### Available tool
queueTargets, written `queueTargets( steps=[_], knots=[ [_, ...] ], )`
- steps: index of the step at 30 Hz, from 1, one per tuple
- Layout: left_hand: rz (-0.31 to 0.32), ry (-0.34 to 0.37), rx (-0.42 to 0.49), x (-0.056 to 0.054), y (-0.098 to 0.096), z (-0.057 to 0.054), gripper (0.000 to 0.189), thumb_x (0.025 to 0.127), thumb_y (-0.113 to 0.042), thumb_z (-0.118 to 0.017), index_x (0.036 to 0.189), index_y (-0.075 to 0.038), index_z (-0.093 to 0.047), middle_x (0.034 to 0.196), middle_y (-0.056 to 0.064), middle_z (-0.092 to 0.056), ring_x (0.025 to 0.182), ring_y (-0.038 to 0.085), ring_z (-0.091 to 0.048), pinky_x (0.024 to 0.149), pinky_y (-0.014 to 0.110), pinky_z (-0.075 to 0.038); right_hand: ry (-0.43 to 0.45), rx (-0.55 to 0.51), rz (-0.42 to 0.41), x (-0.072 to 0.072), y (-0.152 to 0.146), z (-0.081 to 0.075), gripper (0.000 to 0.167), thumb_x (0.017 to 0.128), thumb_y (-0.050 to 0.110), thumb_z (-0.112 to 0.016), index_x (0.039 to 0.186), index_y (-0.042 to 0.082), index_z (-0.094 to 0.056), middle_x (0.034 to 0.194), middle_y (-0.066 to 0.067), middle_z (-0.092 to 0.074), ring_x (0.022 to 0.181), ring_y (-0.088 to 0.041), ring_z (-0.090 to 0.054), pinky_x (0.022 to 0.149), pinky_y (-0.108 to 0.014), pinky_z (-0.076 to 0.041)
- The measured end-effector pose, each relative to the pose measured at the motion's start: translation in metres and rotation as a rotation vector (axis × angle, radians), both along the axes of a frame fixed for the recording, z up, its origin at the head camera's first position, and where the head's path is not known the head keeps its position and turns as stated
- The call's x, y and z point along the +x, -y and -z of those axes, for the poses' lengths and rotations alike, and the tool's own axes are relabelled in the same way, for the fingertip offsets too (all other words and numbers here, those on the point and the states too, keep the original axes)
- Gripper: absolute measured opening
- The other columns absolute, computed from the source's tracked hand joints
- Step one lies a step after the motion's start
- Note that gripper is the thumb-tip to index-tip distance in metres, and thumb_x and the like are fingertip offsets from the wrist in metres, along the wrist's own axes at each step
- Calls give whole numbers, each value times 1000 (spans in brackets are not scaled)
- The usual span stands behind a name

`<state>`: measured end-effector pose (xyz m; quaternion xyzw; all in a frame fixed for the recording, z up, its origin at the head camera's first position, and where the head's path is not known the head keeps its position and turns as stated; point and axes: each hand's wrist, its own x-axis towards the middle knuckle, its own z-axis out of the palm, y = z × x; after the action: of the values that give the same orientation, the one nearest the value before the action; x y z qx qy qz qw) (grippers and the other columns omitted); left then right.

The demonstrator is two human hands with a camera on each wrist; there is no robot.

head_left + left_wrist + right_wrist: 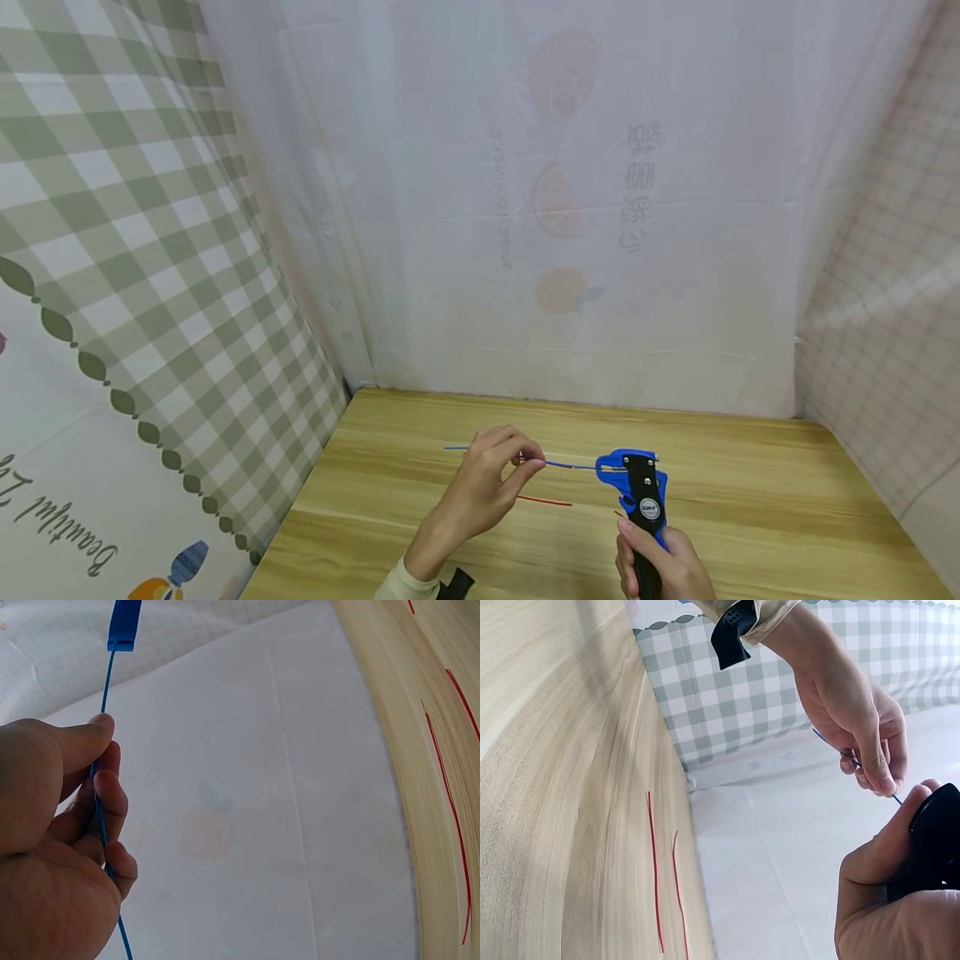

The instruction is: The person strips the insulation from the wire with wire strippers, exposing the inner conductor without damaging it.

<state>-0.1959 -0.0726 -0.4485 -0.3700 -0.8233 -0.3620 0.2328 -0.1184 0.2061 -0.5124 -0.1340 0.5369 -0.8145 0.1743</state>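
Observation:
My left hand (487, 479) pinches a thin blue wire (555, 462) between thumb and forefinger, above the table. In the left wrist view the wire (107, 682) runs down across the curled fingers, and its upper end enters the nose of a blue wire stripper (124, 626). Around the black handle of that wire stripper (645, 500), my right hand (671, 567) is wrapped. The tool stands upright with its nose toward the left hand. Whether its jaws press on the wire cannot be made out. In the right wrist view, the black handle (937, 832) hides most of the tool.
Red wires (655, 877) lie on the wooden table (750, 500), below and behind the hands. A white printed cloth (450, 250) hangs along the table's far edge. Green checked cloth (165, 208) hangs on the left, and pale gridded cloth (885, 333) on the right.

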Motion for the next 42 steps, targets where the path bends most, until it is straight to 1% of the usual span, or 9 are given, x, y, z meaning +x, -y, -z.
queueTargets(
  steps=[4, 10, 16, 24, 27, 29, 32, 38, 42],
  knots=[
    [-4, -2, -5, 0, 0, 0, 4, 105, -14, -81, 102, -16, -79, 97, -6, -76, 88, 7, -67, 88, 19, -40, -9, 0, -1, 0, 0, 1, 40, 123, 13, -36, 93, -13, -39, 67, -21, -39, 63, -8, -59, 55, -49, -31],
    [-2, 9, -3, 1, 0, -1, 4, 105, -14, -81, 101, -16, -79, 98, -6, -76, 88, 7, -66, 88, 19, -41, -5, 12, -4, 0, -2, 0, 40, 123, 14, -37, 95, -16, -36, 66, -7, -50, 65, -8, -61, 56, -45, -35],
    [-2, 22, -5, 1, 0, -1, 5, 105, -14, -81, 101, -16, -79, 98, -6, -77, 88, 7, -67, 88, 19, -39, -6, 25, -6, 1, -2, 0, 43, 123, 15, -37, 92, -15, -39, 67, -5, -51, 65, -9, -62, 55, -41, -39],
    [3, 23, -4, 0, 0, 0, 4, 104, -14, -81, 101, -16, -79, 98, -5, -76, 88, 6, -66, 88, 19, -38, -7, 32, 1, 2, -3, 2, 43, 123, 14, -36, 98, -21, -31, 71, 3, -59, 65, -9, -62, 56, -43, -38],
    [7, 15, 0, 0, 0, 1, 4, 104, -13, -82, 101, -16, -79, 97, -6, -77, 88, 6, -66, 88, 19, -39, 9, 54, 13, 2, -4, 1, 43, 123, 15, -37, 91, -13, -42, 71, 2, -60, 65, -9, -63, 56, -38, -45],
    [10, 12, 3, 0, 0, 1, 4, 104, -13, -82, 101, -16, -79, 97, -5, -76, 88, 7, -66, 88, 19, -39, 24, 75, 20, 3, -4, -1, 43, 123, 17, -38, 87, -3, -52, 70, 2, -61, 65, -9, -64, 57, -34, -51],
    [17, 15, 6, 0, 0, 0, 4, 104, -13, -81, 101, -15, -79, 97, -5, -76, 88, 7, -66, 88, 19, -41, 43, 99, 23, 3, -5, -2, 40, 123, 19, -39, 89, 9, -59, 71, 5, -64, 65, -9, -65, 63, -27, -58],
    [20, 20, 5, -1, 0, 0, 4, 105, -13, -80, 101, -15, -79, 97, -5, -76, 88, 7, -66, 88, 19, -41, 23, 93, 22, 3, -5, -2, 46, 123, 17, -39, 95, -19, -37, 70, 2, -61, 65, -9, -65, 62, -29, -58],
    [18, 13, 2, -1, 0, 0, 4, 105, -14, -81, 101, -15, -79, 97, -5, -76, 88, 7, -66, 88, 19, -40, -6, 71, 19, 2, -5, 0, 44, 123, 14, -37, 98, -22, -32, 66, -12, -51, 65, -10, -64, 58, -33, -55]
  ],
)
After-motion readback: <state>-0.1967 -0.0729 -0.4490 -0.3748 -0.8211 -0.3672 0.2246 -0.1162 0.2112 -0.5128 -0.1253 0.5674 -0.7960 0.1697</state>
